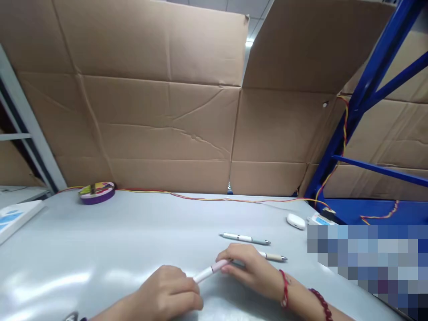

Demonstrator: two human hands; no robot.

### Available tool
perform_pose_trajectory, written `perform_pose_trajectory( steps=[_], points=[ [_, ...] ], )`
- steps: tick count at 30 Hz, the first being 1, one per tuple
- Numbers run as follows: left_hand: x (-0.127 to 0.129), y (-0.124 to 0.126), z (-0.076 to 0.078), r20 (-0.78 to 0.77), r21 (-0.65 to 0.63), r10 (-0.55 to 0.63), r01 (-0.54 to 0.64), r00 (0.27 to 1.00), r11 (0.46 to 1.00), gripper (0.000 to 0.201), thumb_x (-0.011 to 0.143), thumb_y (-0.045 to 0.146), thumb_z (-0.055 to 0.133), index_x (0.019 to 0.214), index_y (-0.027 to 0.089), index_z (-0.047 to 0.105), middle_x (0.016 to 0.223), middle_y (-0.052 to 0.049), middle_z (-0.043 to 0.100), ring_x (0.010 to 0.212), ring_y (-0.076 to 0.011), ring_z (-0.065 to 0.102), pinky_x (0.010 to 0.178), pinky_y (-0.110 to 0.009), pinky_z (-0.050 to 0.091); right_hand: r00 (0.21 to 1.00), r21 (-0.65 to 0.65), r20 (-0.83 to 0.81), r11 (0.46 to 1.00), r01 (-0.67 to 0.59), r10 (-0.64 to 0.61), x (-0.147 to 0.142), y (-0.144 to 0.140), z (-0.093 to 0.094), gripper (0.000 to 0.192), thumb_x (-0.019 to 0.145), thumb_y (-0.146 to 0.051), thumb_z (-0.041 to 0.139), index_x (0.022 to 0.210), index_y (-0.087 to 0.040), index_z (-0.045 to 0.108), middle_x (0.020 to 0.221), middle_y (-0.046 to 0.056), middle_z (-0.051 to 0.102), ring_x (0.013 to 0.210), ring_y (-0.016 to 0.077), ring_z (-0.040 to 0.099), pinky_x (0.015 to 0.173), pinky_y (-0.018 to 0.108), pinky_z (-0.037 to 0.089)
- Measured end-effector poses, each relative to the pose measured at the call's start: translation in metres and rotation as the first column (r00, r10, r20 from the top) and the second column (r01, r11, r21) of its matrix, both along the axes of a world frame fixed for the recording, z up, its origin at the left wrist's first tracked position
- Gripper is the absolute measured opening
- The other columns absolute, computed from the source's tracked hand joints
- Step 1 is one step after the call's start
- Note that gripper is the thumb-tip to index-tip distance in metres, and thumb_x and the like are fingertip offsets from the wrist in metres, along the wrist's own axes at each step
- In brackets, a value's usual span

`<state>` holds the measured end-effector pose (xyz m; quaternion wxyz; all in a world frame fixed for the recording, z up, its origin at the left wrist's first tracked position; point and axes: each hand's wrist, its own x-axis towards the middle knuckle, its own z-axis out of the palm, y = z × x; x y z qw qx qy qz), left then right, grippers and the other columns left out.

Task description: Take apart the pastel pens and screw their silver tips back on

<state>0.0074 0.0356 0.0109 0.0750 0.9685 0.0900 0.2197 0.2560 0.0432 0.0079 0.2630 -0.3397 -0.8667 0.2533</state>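
Two hands gripping one pink-and-white pen over the grey table

The left hand [167,290] is curling shut around the white end of the pen [211,270], while the right hand [249,267] is pinching its pink end with fingers pressed together. Just beyond the right hand, a beige pen [274,257] and a grey-green pen [245,239] are lying on the table [133,232].

pink-white pen [211,270]: both ends buried in the hands, left hand [169,292] over one end, right hand [247,265] over the other. beige pen [274,257] half covered by right hand. pixelated patch [368,263] blocks right tabletop [133,240] corner. white pad [15,218] cut by left edge. print on round tin [96,191] too small to read.
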Motion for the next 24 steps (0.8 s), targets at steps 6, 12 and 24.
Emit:
perform_pose_trajectory(
  steps=[6, 12, 24],
  points=[
    [-0.011, 0.006, 0.008, 0.154, 0.413, 0.235, -0.279, 0.960, 0.867, 0.037, 0.078, 0.010, 0.049, 0.113, 0.023, 0.053, 0.129, -0.012, 0.051, 0.112, -0.0261, 0.053, 0.094, -0.039, 0.044, 0.952, 0.053, 0.239, 0.981, 0.186, -0.193, 0.044, 0.022, 0.031, 0.037, 0.093, -0.040, 0.039, 0.093, -0.017, 0.067, 0.082, 0.005, 0.066, 0.071, 0.0162, 0.055, 0.066, 0.027, 0.041],
    [-0.033, 0.008, 0.049, 0.645, -0.060, 0.579, -0.723, 0.498, 0.688, 0.022, 0.079, 0.021, 0.056, 0.100, 0.025, 0.061, 0.128, -0.005, 0.047, 0.112, -0.0262, 0.051, 0.097, -0.040, 0.040, 0.839, 0.011, 0.460, 0.947, 0.322, -0.291, 0.071, 0.028, 0.032, 0.030, 0.085, -0.036, 0.048, 0.078, -0.017, 0.071, 0.072, 0.007, 0.067, 0.063, 0.0196, 0.057, 0.058, 0.029, 0.039],
    [0.024, 0.055, 0.093, 0.764, -0.642, 0.589, -0.218, -0.264, 0.735, 0.020, 0.083, 0.027, 0.030, 0.099, 0.025, 0.041, 0.109, -0.003, 0.051, 0.094, -0.0141, 0.056, 0.068, -0.024, 0.046, 0.737, -0.109, 0.613, 0.893, 0.436, -0.285, 0.092, 0.012, 0.018, 0.092, 0.045, -0.034, 0.080, 0.130, -0.020, 0.047, 0.117, 0.014, 0.054, 0.092, 0.0303, 0.058, 0.074, 0.034, 0.046]
  ],
)
